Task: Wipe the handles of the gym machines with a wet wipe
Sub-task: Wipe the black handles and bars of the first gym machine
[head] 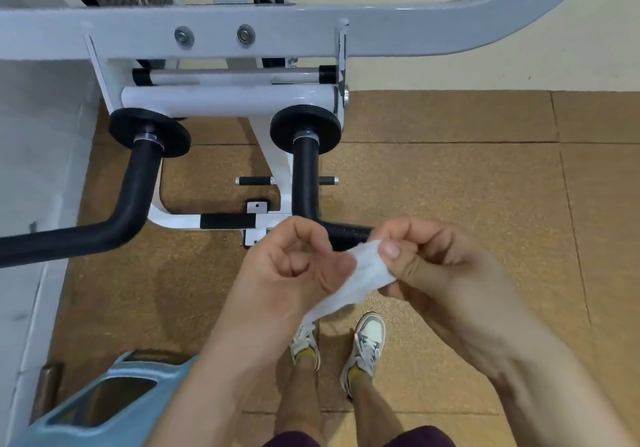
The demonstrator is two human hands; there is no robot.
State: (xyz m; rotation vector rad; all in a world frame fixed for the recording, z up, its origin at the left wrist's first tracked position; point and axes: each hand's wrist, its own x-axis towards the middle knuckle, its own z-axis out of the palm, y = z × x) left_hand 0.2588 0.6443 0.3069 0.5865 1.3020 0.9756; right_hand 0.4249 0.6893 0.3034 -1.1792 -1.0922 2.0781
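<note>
A white wet wipe [360, 280] stretches between both my hands in front of me. My left hand [294, 266] has its fingers curled and grips the wipe's lower part, whose end hangs down toward my shoes. My right hand [426, 263] pinches the wipe's upper end between thumb and fingers. Just beyond the hands, the gym machine's two black padded handles hang from a white-grey frame [242, 31]: the left handle [131, 197] bends off to the left, the right handle [305, 176] drops straight and its lower bend is partly hidden behind my hands.
A light blue plastic container [104, 405] sits at the lower left, by the white wall. Short black foot pegs [254, 180] and a black grip [227, 221] stick out of the machine's lower frame. Brown speckled floor tiles [467, 176] spread to the right. My sneakers [365, 346] stand below.
</note>
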